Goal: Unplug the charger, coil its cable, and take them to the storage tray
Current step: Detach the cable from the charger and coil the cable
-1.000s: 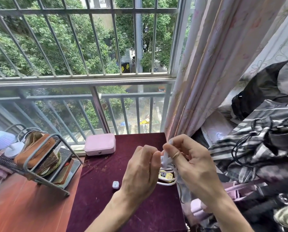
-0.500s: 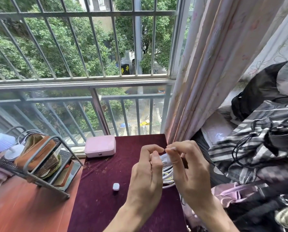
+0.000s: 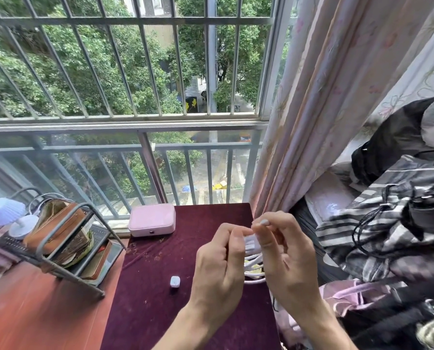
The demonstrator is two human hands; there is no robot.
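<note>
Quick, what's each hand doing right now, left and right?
Left hand: closed, pinching the coiled white cable.
Right hand: closed, pinching the same cable near its top.

Table top: the cloth-covered table [image 3: 160, 311] stands against the window railing [image 3: 125, 147].
Back edge: a small case [image 3: 152, 219] lies on it, just before the railing.
Middle: a charger plug [image 3: 175, 281] sits alone, left of the left hand [image 3: 218, 271].
Hands: the right hand [image 3: 286, 258] is beside the left, the coiled cable [image 3: 255, 269] between them, probably above the table's right edge.
Left: a wire rack [image 3: 67, 251] on the desk [image 3: 34, 314].
Right: curtain [image 3: 324, 109], then piled clothes [image 3: 387, 236].
</note>
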